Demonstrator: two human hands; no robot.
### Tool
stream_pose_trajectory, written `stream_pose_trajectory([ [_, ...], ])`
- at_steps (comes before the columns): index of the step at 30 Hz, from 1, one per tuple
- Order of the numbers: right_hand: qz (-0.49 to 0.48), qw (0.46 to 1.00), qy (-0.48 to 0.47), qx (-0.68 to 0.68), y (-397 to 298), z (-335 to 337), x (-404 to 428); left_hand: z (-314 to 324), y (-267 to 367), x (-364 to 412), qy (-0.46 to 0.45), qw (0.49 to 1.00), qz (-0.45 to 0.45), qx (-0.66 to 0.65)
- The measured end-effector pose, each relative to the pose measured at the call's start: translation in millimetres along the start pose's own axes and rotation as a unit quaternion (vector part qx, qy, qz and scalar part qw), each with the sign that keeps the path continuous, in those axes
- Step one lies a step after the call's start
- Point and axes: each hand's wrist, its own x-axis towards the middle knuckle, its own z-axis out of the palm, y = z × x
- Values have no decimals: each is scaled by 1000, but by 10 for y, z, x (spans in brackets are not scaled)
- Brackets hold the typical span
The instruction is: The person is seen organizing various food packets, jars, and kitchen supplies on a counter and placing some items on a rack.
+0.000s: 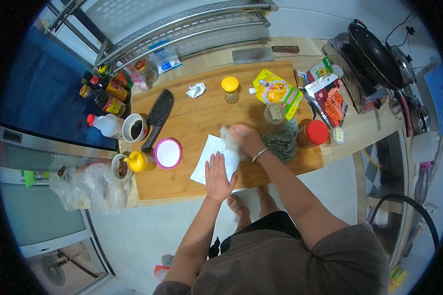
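My left hand [219, 182] lies flat on a white sheet or flat packet [216, 144], its fingers slightly apart and gripping nothing. Both are near the front edge of a wooden board [177, 184]. At the packet's upper right, my right hand [248, 139], blurred, grips a crumpled whitish cloth or tissue [228, 137]. The cloth overlaps the packet's right edge in view; whether it presses on it I cannot tell. Just right of that hand is a bunched dark green cloth [283, 140], with a clear jar [274, 113] above it. A pink-rimmed round lid or dish [168, 153] sits left of the packet.
On the board's left lies a black-bladed knife [160, 110]; a cleaver [253, 56] is behind the board. Bowls and sauce bottles [112, 103] line the left edge. A yellow-capped jar [230, 89], food pouch [277, 90] and red-lidded jar [316, 132] stand right. Beyond is a stove with a pan [374, 55].
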Motion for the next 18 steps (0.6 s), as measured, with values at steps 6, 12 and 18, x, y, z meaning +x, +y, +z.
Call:
stream_pose_trajectory([
  [6,24,940,-77,-331,-222,332,-136,-10,-47,-2,24,999,-24,8],
  [12,80,977,-113,-164,-51,295,71,-34,-168,-107,40,999,-23,-10],
  [18,252,863,-141,414,565,10,-45,-82,-68,-76,187,894,-179,-365],
])
